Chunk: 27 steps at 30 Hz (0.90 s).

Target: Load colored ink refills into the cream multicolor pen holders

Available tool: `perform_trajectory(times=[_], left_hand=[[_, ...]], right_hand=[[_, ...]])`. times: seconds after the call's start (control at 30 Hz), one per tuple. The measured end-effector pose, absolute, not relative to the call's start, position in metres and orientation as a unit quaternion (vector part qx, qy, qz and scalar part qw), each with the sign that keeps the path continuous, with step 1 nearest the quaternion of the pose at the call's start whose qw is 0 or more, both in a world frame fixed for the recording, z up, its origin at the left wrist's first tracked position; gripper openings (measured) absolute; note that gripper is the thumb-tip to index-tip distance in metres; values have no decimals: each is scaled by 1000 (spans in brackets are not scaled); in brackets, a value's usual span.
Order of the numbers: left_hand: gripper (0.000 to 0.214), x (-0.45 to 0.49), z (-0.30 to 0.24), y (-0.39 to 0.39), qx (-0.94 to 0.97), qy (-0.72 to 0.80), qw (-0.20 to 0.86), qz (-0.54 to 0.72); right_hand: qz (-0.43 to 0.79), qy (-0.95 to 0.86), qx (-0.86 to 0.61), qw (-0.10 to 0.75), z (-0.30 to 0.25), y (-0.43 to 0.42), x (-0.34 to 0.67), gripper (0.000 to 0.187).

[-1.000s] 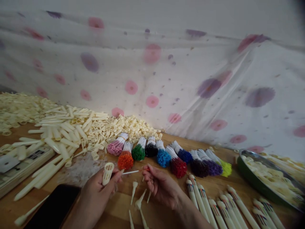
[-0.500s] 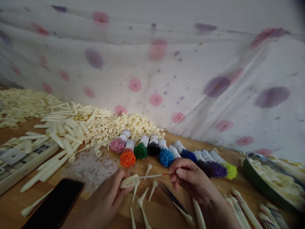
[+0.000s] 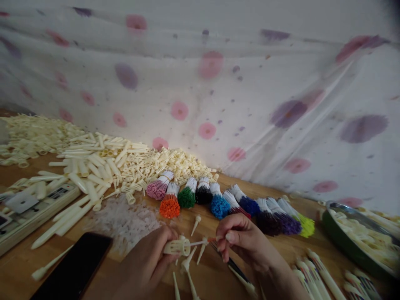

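My left hand (image 3: 145,258) is closed around a cream slotted pen part (image 3: 178,247), its round end facing right. My right hand (image 3: 246,241) pinches the orange end of a thin white ink refill (image 3: 196,243). The refill's other end reaches the slotted part's round end; how far it goes inside I cannot tell. Beneath the hands lie several cream pointed pieces (image 3: 196,224) and a dark thin tool (image 3: 237,268) resembling tweezers. Just beyond are bundles of coloured refills, among them an orange bundle (image 3: 169,205) and a blue bundle (image 3: 219,205).
Heaps of cream pen parts (image 3: 168,162) spread along the back and left. A black phone (image 3: 73,266) lies beside a power strip (image 3: 40,218) at left. Clear plastic bits (image 3: 125,221) lie near my left hand. Right are a green bowl (image 3: 350,241) and several pens (image 3: 325,273).
My right hand has moved slightly left and down, closer to my left hand, and less of the refill shows between them. The slotted part has turned so its round end shows more.
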<state>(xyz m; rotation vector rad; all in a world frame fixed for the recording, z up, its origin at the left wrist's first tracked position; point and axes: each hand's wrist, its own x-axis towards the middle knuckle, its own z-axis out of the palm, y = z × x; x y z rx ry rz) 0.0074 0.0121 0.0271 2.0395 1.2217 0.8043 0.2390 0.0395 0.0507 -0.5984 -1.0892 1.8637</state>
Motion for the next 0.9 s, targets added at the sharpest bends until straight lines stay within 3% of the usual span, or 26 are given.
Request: perform_trajectory(times=[0.4, 0.9], left_hand=[[7, 6, 31, 14, 788, 467, 320, 241], [11, 8, 33, 11, 763, 476, 356, 255]], right_hand=[[744, -454, -240, 428, 53, 40, 241, 10], [735, -467, -248, 425, 54, 39, 243, 10]])
